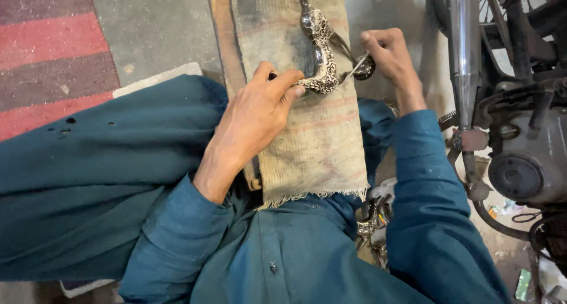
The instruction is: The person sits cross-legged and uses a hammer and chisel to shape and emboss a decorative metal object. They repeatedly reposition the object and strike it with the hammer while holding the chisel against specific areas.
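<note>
On the lap: we see a burlap-covered board (319, 144).
Left hand (254, 118): fingers pressed together, pinning the ornate metal piece (319, 50) to the cloth.
Metal piece: we judge it stiff, hefty, slick; best gripped at its curved base.
Right hand (387, 53): fingers clamped on a thin tool (356, 68).

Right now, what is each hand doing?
Left hand: pressing the ornate metal piece onto the burlap cloth.
Right hand: closed on a thin tool.
</note>
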`<state>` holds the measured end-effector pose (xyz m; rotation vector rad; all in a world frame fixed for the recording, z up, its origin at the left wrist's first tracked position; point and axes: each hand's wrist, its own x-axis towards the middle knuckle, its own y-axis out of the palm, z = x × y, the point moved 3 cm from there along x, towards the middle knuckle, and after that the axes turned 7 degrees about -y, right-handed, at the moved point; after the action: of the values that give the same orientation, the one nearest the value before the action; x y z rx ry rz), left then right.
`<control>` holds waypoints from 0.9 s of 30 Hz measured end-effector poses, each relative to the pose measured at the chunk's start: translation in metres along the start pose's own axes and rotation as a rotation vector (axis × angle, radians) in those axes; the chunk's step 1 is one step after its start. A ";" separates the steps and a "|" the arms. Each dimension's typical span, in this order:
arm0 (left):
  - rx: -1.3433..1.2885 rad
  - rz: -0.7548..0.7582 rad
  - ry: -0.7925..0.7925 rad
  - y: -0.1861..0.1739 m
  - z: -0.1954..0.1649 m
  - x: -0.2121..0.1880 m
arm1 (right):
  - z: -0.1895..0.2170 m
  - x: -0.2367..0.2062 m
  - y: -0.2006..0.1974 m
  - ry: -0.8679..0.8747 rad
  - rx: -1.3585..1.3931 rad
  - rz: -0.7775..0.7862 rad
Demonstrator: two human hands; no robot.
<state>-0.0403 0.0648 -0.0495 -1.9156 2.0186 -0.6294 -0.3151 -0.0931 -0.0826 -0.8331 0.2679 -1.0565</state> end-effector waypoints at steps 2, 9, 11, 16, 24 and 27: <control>0.039 0.039 -0.025 -0.001 -0.004 0.004 | -0.004 0.008 0.007 0.013 0.173 -0.046; -0.026 0.009 -0.010 -0.001 -0.004 0.006 | 0.001 0.019 0.032 0.102 0.726 -0.112; -0.015 0.012 -0.019 -0.002 0.002 0.007 | 0.002 0.025 0.029 0.143 0.517 -0.136; -0.021 -0.002 0.014 -0.003 0.007 0.004 | -0.003 0.015 0.018 0.176 0.158 -0.153; -0.038 -0.056 0.034 -0.016 0.009 0.006 | -0.004 0.000 0.007 -0.034 0.339 -0.148; 0.044 -0.063 0.038 -0.015 0.003 0.008 | 0.018 0.004 -0.013 -0.048 0.514 -0.059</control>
<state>-0.0263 0.0558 -0.0443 -1.9624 1.9575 -0.7247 -0.3110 -0.0911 -0.0603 -0.4025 -0.0718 -1.0938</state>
